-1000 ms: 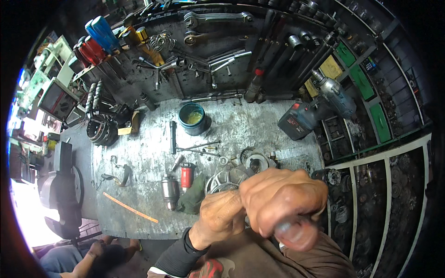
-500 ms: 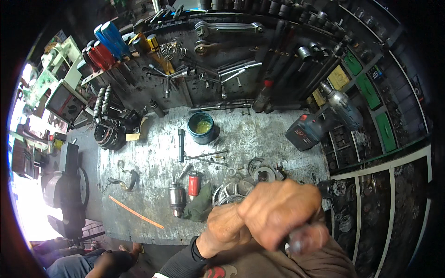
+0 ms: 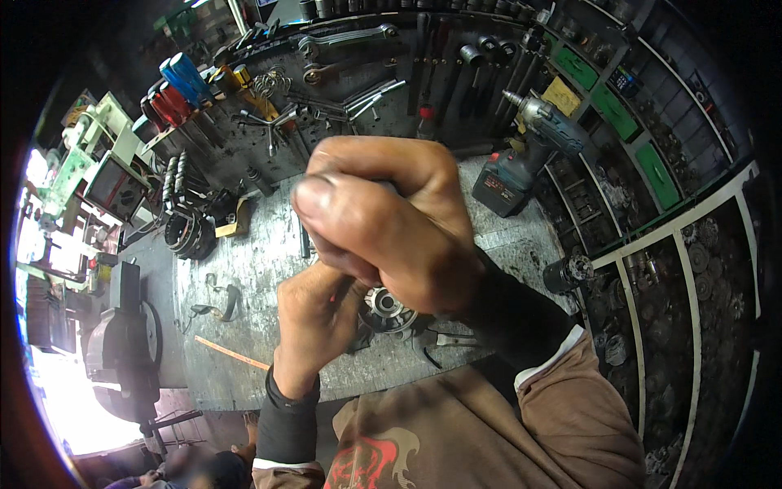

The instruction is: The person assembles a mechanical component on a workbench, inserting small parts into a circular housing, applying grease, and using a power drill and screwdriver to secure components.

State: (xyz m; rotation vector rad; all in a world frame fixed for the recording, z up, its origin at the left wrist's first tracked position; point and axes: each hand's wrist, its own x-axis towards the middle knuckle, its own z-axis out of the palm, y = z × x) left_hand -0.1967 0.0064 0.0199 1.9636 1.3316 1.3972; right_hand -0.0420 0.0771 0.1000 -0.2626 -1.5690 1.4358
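You are raising both hands close to the camera, above the grey tabletop (image 3: 244, 269). Your right hand (image 3: 383, 220) is curling into a tight fist, thumb pressing over the folded fingers; what it is gripping is hidden inside. Your left hand (image 3: 314, 314) is closing just beneath it, touching it, its grasp also hidden. One round metal bearing part (image 3: 384, 306) is lying on the tabletop directly under your hands. One cordless impact driver (image 3: 529, 138) is standing at the back right. Two blue-handled screwdrivers (image 3: 181, 75) and two red-handled ones (image 3: 163, 104) are hanging on the wall rack. One orange pencil (image 3: 232, 354) is lying near the front edge.
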